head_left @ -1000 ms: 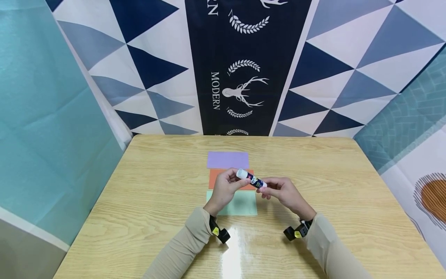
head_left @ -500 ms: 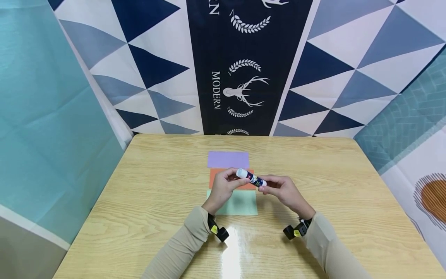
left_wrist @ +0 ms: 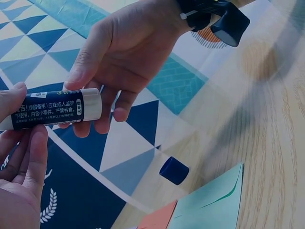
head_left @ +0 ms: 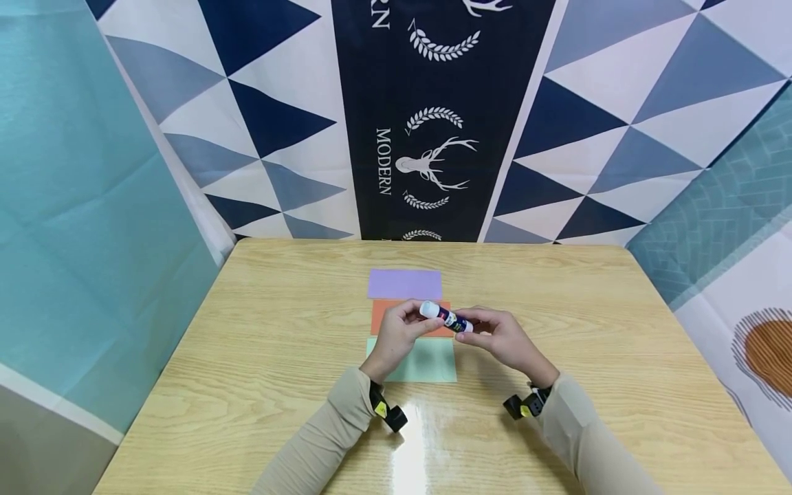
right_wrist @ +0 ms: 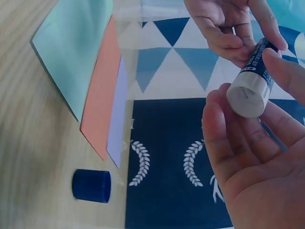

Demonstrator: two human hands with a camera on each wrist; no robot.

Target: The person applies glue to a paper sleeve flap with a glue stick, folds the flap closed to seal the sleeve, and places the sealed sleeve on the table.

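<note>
A glue stick with a dark blue label is held up at a slant over the papers, one white end toward the upper left. My left hand pinches its upper part between thumb and fingers. At the lower end, my right hand has thumb and fingertips on the white base. A dark blue cap sits on the table near the papers in both wrist views; the hands hide it in the head view. Below the hands lie a mint paper, an orange paper and a purple paper.
The wooden table reaches back to a patterned cloth hanging behind it. Teal sheeting hangs along the left side, and more cloth hangs on the right.
The right hand's fingers shift slightly around the base of the glue stick. The left hand and the papers stay nearly where they were.
</note>
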